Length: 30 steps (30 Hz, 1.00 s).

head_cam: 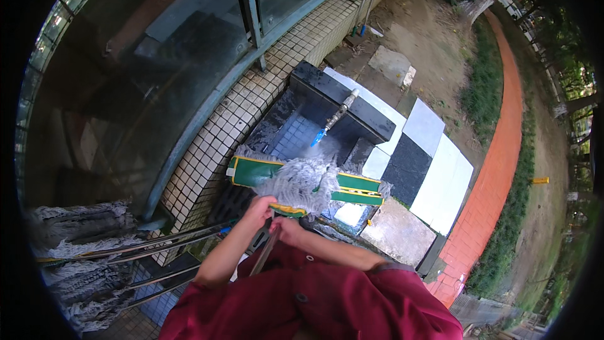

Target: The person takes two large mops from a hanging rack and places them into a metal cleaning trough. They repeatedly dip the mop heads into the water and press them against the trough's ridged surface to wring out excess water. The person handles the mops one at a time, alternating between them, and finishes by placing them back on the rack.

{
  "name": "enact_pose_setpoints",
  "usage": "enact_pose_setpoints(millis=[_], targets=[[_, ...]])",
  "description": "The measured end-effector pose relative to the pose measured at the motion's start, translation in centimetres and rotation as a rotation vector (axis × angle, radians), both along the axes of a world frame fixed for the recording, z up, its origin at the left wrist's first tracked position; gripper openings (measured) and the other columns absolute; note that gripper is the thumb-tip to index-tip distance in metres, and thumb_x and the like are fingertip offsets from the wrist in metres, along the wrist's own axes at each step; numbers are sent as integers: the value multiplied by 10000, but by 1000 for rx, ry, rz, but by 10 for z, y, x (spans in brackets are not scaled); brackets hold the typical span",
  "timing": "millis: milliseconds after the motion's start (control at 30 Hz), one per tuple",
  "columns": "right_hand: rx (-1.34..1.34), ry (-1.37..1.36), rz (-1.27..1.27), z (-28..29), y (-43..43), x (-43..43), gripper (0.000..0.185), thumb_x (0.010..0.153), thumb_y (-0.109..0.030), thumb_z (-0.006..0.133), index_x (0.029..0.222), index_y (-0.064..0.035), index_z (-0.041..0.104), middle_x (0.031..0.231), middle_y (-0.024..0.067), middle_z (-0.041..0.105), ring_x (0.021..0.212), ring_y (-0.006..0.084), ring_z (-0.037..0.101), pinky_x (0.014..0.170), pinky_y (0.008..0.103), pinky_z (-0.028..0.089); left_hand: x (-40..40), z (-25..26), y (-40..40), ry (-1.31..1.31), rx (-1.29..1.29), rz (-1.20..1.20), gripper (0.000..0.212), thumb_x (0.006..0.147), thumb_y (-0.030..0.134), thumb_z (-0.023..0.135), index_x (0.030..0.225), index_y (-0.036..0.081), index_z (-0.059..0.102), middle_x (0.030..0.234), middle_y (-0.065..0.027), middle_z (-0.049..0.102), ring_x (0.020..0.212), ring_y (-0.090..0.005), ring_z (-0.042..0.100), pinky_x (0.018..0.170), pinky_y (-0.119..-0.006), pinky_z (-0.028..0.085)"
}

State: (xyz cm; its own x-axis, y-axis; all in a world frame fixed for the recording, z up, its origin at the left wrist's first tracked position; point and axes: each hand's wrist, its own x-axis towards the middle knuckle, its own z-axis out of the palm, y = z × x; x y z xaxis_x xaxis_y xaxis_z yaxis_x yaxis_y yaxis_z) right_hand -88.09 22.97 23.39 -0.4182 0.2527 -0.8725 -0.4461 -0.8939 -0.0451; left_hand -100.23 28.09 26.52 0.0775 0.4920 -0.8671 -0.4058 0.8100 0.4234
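Note:
A flat mop head (302,184) of grey yarn with a green, yellow-edged backing lies across the front of a tiled wash basin (288,137). Part of its yarn is bunched up in the middle. My left hand (257,212) grips the near green-and-yellow flap of the mop head. Close beside it, my right hand (287,230) is closed around the mop handle (264,252), which runs back towards my body. Water sprays onto the yarn from a metal tap (342,112) with a blue piece (319,137) at its end.
Several grey mops (89,269) lean at the left, their poles reaching towards my left arm. A white-tiled ledge (222,127) below glass panels borders the basin's left. Black and white slabs (408,170) lie to the right, then a red brick path (502,104). Two poles (368,0) stand farther back.

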Motion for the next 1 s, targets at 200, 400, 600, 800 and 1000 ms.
enact_pose_setpoints(millis=[200, 400, 600, 800, 1000], targets=[[-85, 264, 207, 65, -13, -13, 105, 793, -79, 499, 715, -10, 510, 656, 95, 535, 712, 231, 560, 740, 364, 473, -26, 90, -10, -1, 69, 62, 144, 685, 105, 583, 816, 59, 547, 627, 22, 518, 455, -63, 447, 357, -188, 298], [-76, 371, 206, 59, 7, -9, 78, 799, -85, 491, 781, -10, 498, 691, 90, 532, 723, 228, 548, 784, 355, 452, -14, 95, -6, 93, 250, 43, 222, 685, 120, 591, 890, 46, 550, 664, 14, 540, 464, -64, 456, 363, -193, 320], [64, 269, 68, -3, 41, -10, 99, 837, -105, 452, 780, -47, 508, 687, 68, 544, 638, 227, 545, 678, 359, 484, -1, 51, 20, 524, 400, -303, 393, 706, 203, 638, 1013, -10, 518, 932, -143, 553, 795, -203, 551, 643, -296, 449], [66, 61, 279, -60, 22, 2, 68, 843, -92, 482, 885, -75, 532, 755, 45, 572, 654, 163, 557, 633, 302, 486, -21, 27, 6, 1114, 1279, -1611, 726, 677, 212, 630, 1301, 64, 290, 1287, -227, 333, 1149, -383, 370, 950, -442, 326], [72, 54, 277, -37, 34, 4, 168, 809, -117, 535, 966, -57, 545, 851, 68, 617, 732, 179, 611, 659, 316, 516, 19, -20, 13, 1350, 912, -1411, 259, 602, 91, 611, 834, 35, 512, 830, -148, 581, 772, -302, 602, 640, -400, 498]])
